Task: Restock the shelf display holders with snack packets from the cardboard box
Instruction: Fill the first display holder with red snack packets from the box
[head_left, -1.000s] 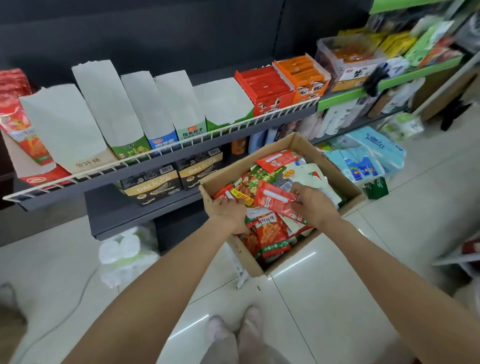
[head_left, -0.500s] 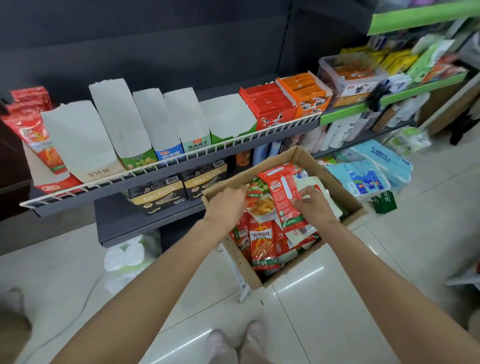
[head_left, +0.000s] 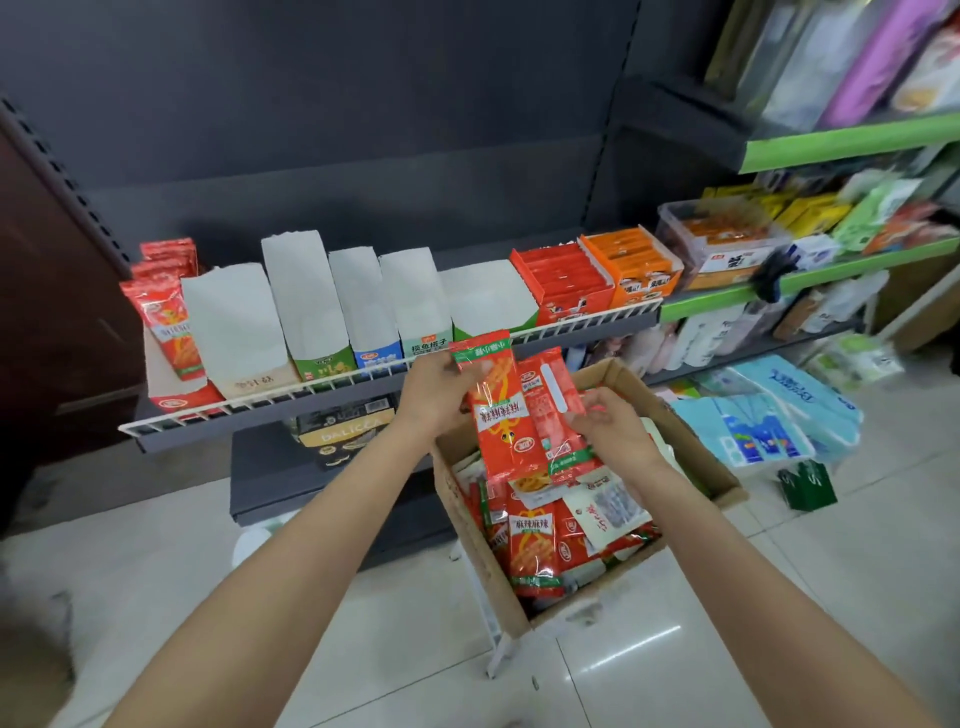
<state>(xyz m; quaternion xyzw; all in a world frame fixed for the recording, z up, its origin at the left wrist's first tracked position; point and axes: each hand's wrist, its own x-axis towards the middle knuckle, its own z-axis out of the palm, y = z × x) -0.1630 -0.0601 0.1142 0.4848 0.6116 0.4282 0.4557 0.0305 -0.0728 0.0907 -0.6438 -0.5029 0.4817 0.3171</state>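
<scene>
"DALICCA", seemingly, on black carton (head_left: 345, 436)

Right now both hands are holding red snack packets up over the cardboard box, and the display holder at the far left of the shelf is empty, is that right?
Not quite. In the head view, the far-left display holder already has red packets standing in it. The rest holds: left hand and right hand hold red snack packets over the cardboard box.

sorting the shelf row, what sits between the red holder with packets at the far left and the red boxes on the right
In the head view, five white display holders stand in a row between the red holder and the red boxes.
</scene>
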